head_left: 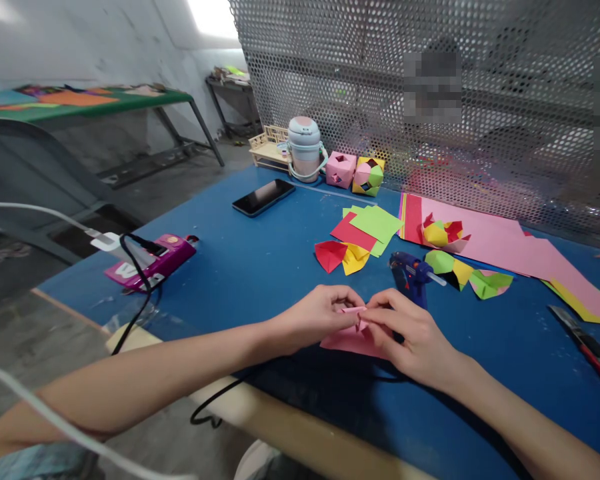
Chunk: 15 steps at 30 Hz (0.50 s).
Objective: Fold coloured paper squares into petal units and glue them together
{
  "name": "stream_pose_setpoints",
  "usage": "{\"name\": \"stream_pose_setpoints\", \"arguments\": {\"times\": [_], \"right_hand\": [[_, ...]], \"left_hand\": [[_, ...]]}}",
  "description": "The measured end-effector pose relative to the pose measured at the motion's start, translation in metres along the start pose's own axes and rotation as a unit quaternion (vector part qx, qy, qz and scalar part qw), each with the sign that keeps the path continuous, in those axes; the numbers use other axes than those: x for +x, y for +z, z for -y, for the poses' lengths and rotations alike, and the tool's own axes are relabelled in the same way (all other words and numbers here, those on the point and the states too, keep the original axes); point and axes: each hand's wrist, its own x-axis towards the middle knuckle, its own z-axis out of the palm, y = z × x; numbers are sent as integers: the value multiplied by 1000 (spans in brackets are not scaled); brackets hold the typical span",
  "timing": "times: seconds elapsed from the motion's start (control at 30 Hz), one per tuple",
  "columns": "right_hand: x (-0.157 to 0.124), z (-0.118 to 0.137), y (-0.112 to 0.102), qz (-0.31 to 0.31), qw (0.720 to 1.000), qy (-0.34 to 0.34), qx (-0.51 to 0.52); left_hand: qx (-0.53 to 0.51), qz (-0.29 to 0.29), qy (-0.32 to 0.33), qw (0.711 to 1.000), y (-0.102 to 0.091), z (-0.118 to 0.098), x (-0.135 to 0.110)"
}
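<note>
Both my hands meet over a piece of pink paper [350, 341] near the front of the blue table. My left hand [323, 317] pinches its left side with thumb and fingers. From the other side, my right hand [405, 327] grips the paper's upper right part, its fingertips close to the left ones. The paper is partly folded, and the fingers cover much of it. Just beyond my right hand lies a blue glue gun [413, 273]. Past the hands sit a red folded paper piece [329, 255] and a yellow folded one [355, 259].
Green paper sheets [377, 224], large pink sheets [485, 233] and folded green pieces [490, 283] lie beyond. A cutter [585, 343] is at right. A phone [264, 197], a flask [305, 150], paper boxes [341, 169] and a purple power strip [165, 263] with cables stand farther off.
</note>
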Motion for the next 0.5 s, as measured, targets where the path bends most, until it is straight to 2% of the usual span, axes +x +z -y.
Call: {"name": "stream_pose_setpoints", "arguments": {"times": [0.2, 0.33, 0.5], "right_hand": [[1, 0, 6, -54, 994, 93, 12], [1, 0, 8, -61, 986, 154, 4], [1, -2, 9, -58, 984, 169, 13]], "left_hand": [[84, -67, 38, 993, 3, 0, 2], [118, -76, 46, 989, 4, -3, 2], [122, -77, 43, 989, 5, -4, 1]]}}
